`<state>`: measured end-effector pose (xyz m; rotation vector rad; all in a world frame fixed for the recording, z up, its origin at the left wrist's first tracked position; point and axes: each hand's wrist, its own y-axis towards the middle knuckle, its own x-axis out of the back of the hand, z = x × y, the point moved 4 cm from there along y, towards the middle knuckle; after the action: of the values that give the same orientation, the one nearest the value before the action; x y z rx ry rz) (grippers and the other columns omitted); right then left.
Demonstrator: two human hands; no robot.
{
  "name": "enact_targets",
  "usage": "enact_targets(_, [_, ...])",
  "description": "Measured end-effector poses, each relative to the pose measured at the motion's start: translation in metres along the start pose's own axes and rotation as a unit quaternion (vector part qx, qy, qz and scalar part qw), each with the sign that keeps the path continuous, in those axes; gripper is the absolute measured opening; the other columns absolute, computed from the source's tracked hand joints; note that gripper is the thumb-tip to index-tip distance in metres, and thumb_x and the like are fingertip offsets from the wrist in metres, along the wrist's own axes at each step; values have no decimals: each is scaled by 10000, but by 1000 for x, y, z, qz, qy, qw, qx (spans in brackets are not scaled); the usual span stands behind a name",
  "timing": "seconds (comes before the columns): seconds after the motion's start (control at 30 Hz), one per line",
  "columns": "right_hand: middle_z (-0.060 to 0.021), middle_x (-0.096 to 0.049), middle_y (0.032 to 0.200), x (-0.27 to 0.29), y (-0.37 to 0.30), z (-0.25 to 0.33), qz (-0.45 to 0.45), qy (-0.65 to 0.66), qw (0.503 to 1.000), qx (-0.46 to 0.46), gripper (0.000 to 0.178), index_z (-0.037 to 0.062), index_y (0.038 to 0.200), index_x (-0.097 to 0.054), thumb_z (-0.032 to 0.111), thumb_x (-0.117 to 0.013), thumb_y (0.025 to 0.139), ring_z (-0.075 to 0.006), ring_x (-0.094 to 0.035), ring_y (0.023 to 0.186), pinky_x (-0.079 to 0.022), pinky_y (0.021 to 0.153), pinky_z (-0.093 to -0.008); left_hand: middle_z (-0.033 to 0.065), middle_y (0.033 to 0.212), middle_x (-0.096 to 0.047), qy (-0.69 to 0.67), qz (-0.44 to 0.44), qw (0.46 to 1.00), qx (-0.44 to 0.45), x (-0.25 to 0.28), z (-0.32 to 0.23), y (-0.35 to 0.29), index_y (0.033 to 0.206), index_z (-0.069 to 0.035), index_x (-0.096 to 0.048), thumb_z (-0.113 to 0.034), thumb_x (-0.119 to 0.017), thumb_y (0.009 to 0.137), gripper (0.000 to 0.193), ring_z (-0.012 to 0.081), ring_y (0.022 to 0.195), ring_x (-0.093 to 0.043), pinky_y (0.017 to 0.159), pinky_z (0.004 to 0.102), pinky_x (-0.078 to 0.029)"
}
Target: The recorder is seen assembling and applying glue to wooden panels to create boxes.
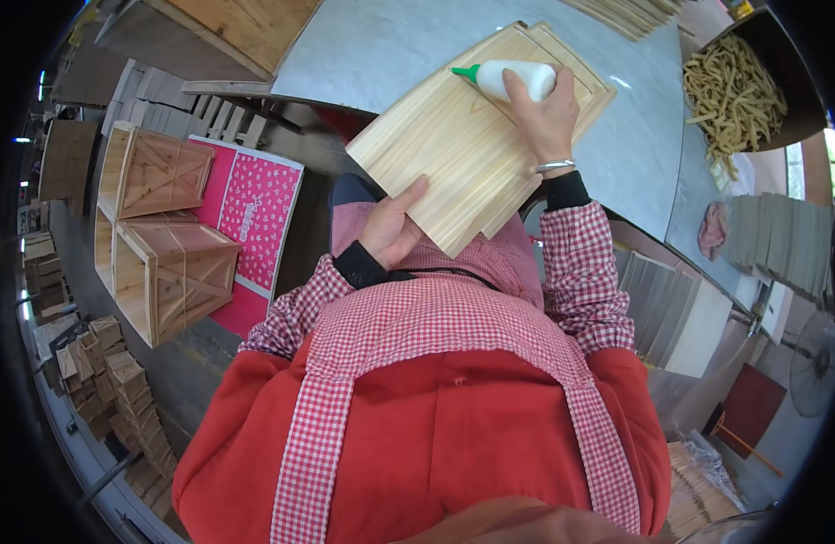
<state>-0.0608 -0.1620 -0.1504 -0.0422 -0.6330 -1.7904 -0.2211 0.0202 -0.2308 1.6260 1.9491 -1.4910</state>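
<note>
A pale wooden panel (444,150) slants over my lap, its far part resting on the light grey table (372,54). My left hand (395,227) grips the panel's near left corner, thumb on top and fingers beneath. In my right hand (542,113) is a white squeeze bottle (497,80) with a green nozzle, tipped on its side over the panel, the nozzle pointing left. Narrow raised strips (571,68) run along the panel's far right end. Whether the nozzle touches the wood, I cannot tell.
Wooden crates (177,258) stand on a pink patterned board (254,208) at the left. A bin of curled tan strips (734,91) is at the far right, near stacked grey boards (784,240) and a pink cloth (713,229). A large wooden box (227,36) borders the table's left end.
</note>
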Motion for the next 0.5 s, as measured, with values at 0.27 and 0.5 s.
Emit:
enact_targets(0.27, [-193, -646, 851, 52, -14, 14, 37, -70, 994, 69, 463, -9, 1004, -534, 276, -766, 722, -301, -656, 741, -517, 658, -367, 152, 1282, -500, -15, -3, 1000, 4, 2, 0, 3, 1327, 17, -366, -150, -612, 906, 515, 259, 1171, -516, 1020, 396, -429])
enact_targets(0.5, [-156, -636, 826, 120, -47, 10, 38, -87, 994, 46, 411, 1, 1014, -536, 216, -759, 744, -224, -637, 706, -509, 637, -330, 163, 1325, -449, 11, -25, 1000, 3, -5, -4, -3, 1354, 9, -314, -171, -601, 914, 556, 273, 1230, -464, 1046, 409, -407])
